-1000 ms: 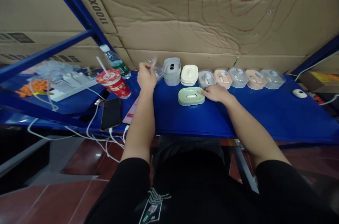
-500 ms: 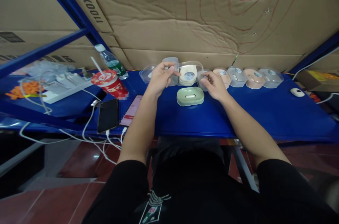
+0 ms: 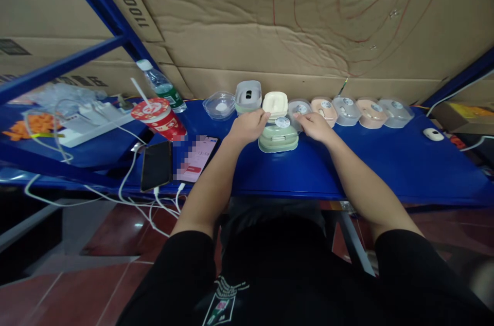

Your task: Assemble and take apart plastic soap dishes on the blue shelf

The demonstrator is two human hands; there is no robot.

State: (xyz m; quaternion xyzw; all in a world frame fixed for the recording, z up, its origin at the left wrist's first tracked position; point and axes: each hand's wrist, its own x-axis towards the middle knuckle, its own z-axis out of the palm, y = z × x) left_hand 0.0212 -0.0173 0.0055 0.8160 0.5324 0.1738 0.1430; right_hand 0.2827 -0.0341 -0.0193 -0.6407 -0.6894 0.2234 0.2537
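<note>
A green oval soap box (image 3: 278,142) lies in front of me on the blue table. Just above it, or resting on it, is a clear plastic cover (image 3: 282,122) with a round sticker. My left hand (image 3: 250,125) pinches the cover's left edge between thumb and fingers. Closed at its right edge is my right hand (image 3: 314,124), close to a grey box with a clear cover (image 3: 301,106). Behind the green box stands a cream box (image 3: 275,104). Beside that is a grey box (image 3: 248,93) on a greenish piece. Whether the cover touches the green box is hard to tell.
Pink (image 3: 324,110) and grey boxes with clear covers line up to the right. A loose clear cover (image 3: 219,105) lies at the left. Further left are a red cup (image 3: 160,118), a water bottle (image 3: 165,89), two phones (image 3: 156,166) and cables. A white mouse (image 3: 433,134) lies far right.
Both hands have come down and toward me with the clear cover, from in front of the cream box to over the green box. The grey box at left is now unobstructed.
</note>
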